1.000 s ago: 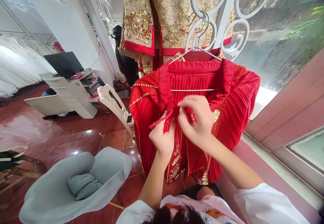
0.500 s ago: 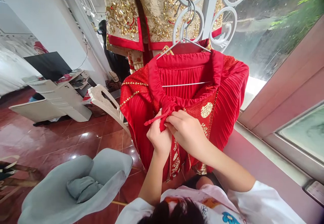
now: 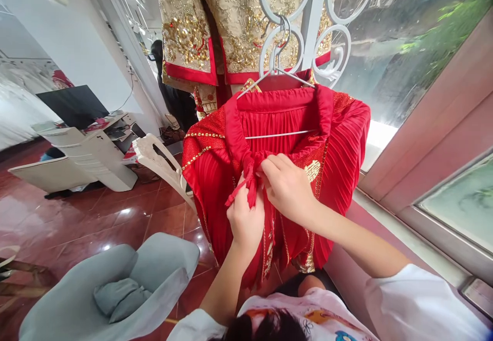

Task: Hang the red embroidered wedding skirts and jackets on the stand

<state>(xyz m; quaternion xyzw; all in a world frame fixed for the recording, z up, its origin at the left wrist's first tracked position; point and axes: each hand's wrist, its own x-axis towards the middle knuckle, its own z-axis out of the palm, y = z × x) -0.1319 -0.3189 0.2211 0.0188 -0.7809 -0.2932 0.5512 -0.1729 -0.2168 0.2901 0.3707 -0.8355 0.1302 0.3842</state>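
A red pleated skirt (image 3: 339,171) with gold embroidery hangs by its waistband from a wire hanger (image 3: 265,78). Narrow red fabric ties (image 3: 236,193) come together at the front of the waistband. My left hand (image 3: 246,218) is closed around the ties, with one end sticking out to the left past the thumb. Just to its right, my right hand (image 3: 288,189) pinches the red fabric by the knot, its fingertips against the waistband. Exactly which strand the right fingers grip is hidden.
Behind the skirt hangs a cream and gold garment (image 3: 246,33) with red trim on a white scrolled metal rack (image 3: 310,27). A grey armchair (image 3: 77,284) with a cushion and a white chair (image 3: 159,161) stand left. A glazed door frame (image 3: 431,151) is at right.
My right hand has moved slightly up, pulling at the fabric near the knot. The tie end over my left hand has swung to point further down.
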